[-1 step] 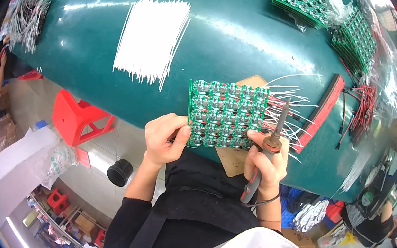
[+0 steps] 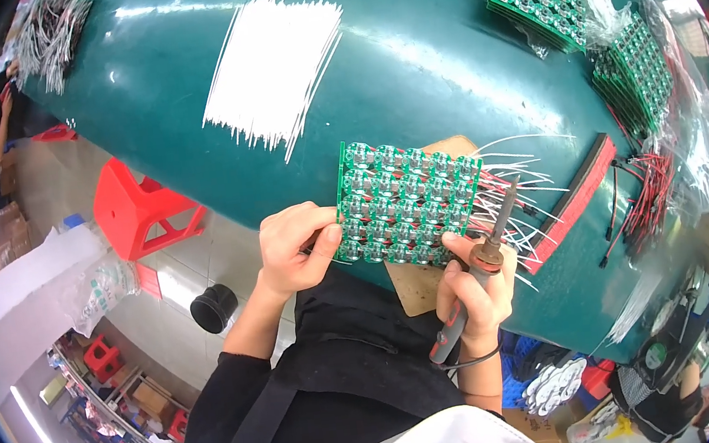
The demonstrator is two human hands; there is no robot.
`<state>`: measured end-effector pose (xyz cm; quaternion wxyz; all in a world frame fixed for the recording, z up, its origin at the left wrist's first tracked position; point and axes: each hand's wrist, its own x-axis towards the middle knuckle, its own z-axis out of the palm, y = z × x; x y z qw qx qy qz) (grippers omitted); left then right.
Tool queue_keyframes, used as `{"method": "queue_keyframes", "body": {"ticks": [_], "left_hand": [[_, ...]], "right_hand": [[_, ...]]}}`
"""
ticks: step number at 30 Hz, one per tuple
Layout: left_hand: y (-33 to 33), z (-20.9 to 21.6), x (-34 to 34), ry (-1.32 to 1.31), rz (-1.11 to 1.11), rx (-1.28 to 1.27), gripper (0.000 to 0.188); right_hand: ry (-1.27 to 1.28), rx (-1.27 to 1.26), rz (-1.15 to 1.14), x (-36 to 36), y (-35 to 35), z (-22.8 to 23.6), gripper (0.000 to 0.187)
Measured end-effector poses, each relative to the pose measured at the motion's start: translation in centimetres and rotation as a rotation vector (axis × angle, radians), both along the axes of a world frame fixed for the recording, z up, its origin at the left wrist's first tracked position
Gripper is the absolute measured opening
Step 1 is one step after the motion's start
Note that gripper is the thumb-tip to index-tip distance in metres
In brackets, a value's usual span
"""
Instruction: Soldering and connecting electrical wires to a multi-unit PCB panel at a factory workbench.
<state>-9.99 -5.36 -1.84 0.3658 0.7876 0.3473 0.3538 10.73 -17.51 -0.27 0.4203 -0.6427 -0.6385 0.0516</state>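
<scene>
Left hand (image 2: 298, 247) pinched, thumb and fingers on the left edge of a green circuit panel (image 2: 409, 202). Right hand (image 2: 478, 290) curled round a soldering iron (image 2: 487, 257), thumb at the panel's lower right corner. We see the panel over a brown board (image 2: 415, 289) at the worktop (image 2: 156, 95) edge; white wires (image 2: 272, 69) lie beyond, a red strip (image 2: 575, 201) to the right.

Green panel (image 2: 409, 202) gridded with clear domes; red-and-grey soldering iron (image 2: 487, 258) in the right hand (image 2: 478, 293); teal worktop (image 2: 162, 103) beyond the left hand (image 2: 296, 247).
</scene>
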Motion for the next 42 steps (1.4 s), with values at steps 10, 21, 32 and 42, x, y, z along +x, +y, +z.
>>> {"method": "queue_keyframes", "body": {"ticks": [10,21,32,42], "left_hand": [[-0.1,0.0,0.0,-0.01,0.007,-0.022,0.007],[-0.1,0.0,0.0,-0.028,-0.004,-0.017,0.006],[-0.1,-0.1,-0.2,-0.034,-0.001,-0.096,0.007],[0.0,0.2,0.5,-0.189,0.056,-0.64,0.024]], "right_hand": [[0.007,-0.004,0.023,0.0,-0.2,-0.1,0.031],[-0.027,0.028,0.002,-0.1,0.0,-0.3,0.032],[-0.045,0.063,-0.059,-0.1,-0.3,0.1,0.025],[-0.304,-0.374,-0.135,7.8,-4.3,1.2,0.011]]}}
